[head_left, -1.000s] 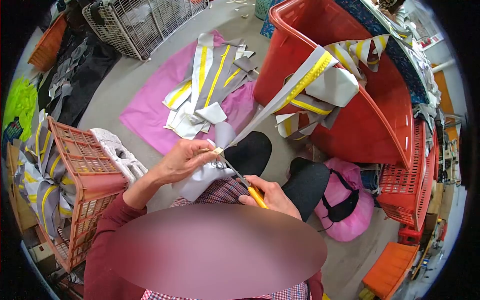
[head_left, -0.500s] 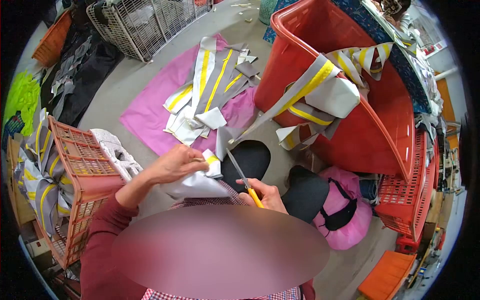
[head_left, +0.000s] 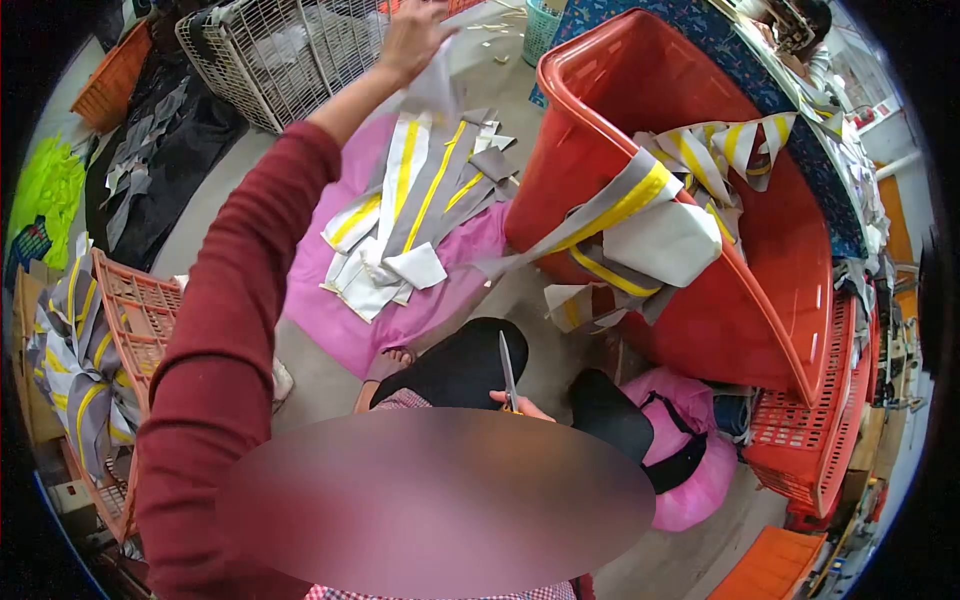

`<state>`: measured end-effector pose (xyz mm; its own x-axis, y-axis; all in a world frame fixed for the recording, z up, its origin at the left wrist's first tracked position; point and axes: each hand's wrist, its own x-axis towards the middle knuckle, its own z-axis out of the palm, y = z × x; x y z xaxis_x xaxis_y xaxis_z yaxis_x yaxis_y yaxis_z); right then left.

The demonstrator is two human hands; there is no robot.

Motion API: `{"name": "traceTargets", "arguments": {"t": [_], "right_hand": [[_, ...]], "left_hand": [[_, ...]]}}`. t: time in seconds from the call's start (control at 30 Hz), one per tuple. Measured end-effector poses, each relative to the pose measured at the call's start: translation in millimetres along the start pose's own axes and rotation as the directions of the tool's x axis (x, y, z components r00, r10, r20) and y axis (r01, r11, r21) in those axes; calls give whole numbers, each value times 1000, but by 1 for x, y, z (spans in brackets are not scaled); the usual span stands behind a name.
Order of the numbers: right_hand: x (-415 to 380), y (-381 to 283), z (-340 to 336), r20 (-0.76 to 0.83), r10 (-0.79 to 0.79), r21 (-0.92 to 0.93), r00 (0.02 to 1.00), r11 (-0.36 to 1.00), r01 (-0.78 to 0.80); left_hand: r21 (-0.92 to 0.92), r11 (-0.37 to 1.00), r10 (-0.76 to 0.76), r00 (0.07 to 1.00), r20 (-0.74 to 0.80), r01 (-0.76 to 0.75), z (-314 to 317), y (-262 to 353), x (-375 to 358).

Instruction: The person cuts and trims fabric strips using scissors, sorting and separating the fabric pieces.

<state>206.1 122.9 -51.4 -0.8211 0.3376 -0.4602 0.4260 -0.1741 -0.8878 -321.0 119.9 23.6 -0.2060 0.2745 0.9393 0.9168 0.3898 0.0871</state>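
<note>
My left hand (head_left: 412, 48) is stretched far forward, fingers closed on a pale fabric piece (head_left: 436, 88) that hangs below it, blurred. Beneath lies a pile of grey and white fabric strips with yellow stripes (head_left: 425, 185) on a pink cloth (head_left: 330, 320). Close to my lap, my right hand (head_left: 530, 407) grips scissors (head_left: 508, 365), blades pointing up and away; part of that hand is hidden by the blurred area. A long striped strip (head_left: 600, 222) runs from the red tub (head_left: 590, 110) down toward the pink cloth.
The large red tub, with more striped strips over its rim, stands at right. A wire cage (head_left: 280, 65) is at the back, and a salmon plastic crate (head_left: 135, 320) with strips beside it at left. Red crates (head_left: 800, 430) stand at far right. Another person (head_left: 800, 40) is at upper right.
My left hand has moved from my lap forward and up, carrying the pale fabric piece away from the scissors. My right hand has drawn slightly lower, still with the scissors.
</note>
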Motion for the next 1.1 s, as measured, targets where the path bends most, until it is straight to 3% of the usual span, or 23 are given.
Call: {"name": "traceTargets", "arguments": {"t": [0.13,0.17,0.2,0.27,0.33,0.37,0.4,0.43,0.47,0.53,0.6,0.67,0.73,0.77,0.83,0.87,0.93,0.97,1.0,1.03,1.1], "right_hand": [[6,3,0,-20,-25,-58,999,998,24],[7,4,-1,-17,-32,-83,999,996,30],[8,6,-1,-13,-38,-108,999,994,36],[9,6,-2,-12,-41,-112,999,993,39],[10,3,-2,-3,-78,-205,997,976,75],[10,5,-2,-7,-71,-192,997,979,68],[11,5,-3,-7,-59,-189,998,980,57],[13,4,-3,2,-65,-210,998,976,64],[14,3,-3,11,-71,-230,997,971,71],[16,1,-2,6,-46,-209,999,977,46],[18,0,-2,0,9,-183,1000,983,-9],[21,-8,-1,4,23,-190,1000,982,-22],[23,-13,-2,-5,36,-193,999,981,-37],[23,-13,-2,6,25,-212,1000,977,-23],[26,-17,-2,29,-25,-269,999,963,32],[25,-17,-2,18,-31,-266,999,963,35],[24,-14,-1,42,-102,-253,994,961,109],[23,-13,-1,30,-106,-249,994,962,111],[21,-12,-1,45,-113,-239,993,963,121],[19,-11,0,61,-121,-230,991,964,132],[16,-4,1,52,-170,-213,984,961,177]], "left_hand": [[35,999,19,999,-30,-18,32,1,5],[-171,985,29,978,209,8,45,-7,-18],[-357,930,83,900,428,84,60,-16,-45],[-255,963,87,788,610,90,71,-10,-110],[-296,939,318,777,543,-178,97,-24,-202],[-291,942,320,709,628,-167,95,-22,-246],[-317,935,348,575,741,-157,88,-19,-286],[-157,976,90,383,920,150,83,-8,-331],[5,933,-58,137,989,359,63,14,-340],[-304,948,280,206,938,91,47,5,-430],[-443,884,417,679,605,-149,50,-18,-570],[-123,989,91,305,948,87,-7,21,-517],[53,997,-57,81,995,52,-21,30,-514],[34,998,-38,81,996,52,-29,30,-516],[83,996,-82,-21,996,30,-41,23,-513],[72,997,-72,-16,997,24,-37,22,-510],[53,998,-45,-235,971,27,-33,23,-480],[70,997,-62,-256,965,22,-26,46,-424],[-7,977,21,-63,998,214,-14,54,-401],[-153,902,70,212,975,404,-6,72,-369],[-358,744,51,487,872,564,-1,132,-275]]}}
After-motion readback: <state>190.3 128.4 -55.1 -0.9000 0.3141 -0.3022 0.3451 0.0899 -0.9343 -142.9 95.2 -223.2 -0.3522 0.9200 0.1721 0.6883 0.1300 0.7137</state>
